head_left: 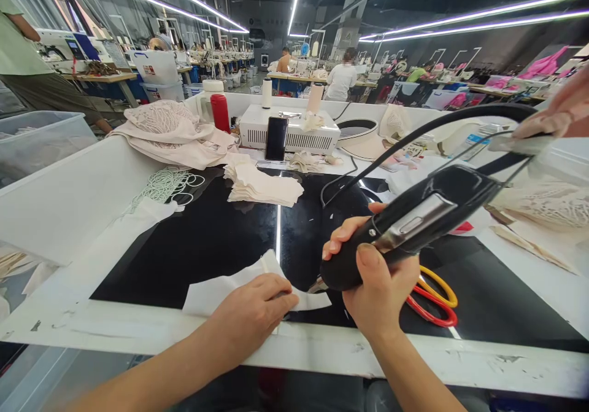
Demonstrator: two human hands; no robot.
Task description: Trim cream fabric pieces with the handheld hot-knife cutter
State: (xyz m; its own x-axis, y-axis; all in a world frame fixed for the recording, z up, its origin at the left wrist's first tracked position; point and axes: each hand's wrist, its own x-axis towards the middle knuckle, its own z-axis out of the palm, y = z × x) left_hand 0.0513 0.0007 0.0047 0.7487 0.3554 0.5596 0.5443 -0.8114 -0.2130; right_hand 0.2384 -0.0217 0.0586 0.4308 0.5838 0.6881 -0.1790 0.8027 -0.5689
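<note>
My right hand (pixel 381 283) is wrapped round a thick black corded hand tool (pixel 414 215) with a silver side plate. Its narrow metal tip (pixel 317 286) points down-left and meets, or hovers just over, the right part of a white fabric piece (pixel 216 292). On that piece my left hand (pixel 253 314) presses with its fingers bent and close together; what lies under the fingertips is hidden. The fabric lies on a glossy black work surface (pixel 184 258) near the front edge. Scissors (pixel 442 298) with red and yellow handles rest right of my right hand.
Behind the fabric lie a stack of cream pieces (pixel 267 185), pale green cord (pixel 165 191) and a phone (pixel 276 139) before a white vented box (pixel 289 126). The tool's black cable (pixel 432 117) arches at right, beside a blurred hand (pixel 556 111). Lace fabric (pixel 170 129) is heaped left.
</note>
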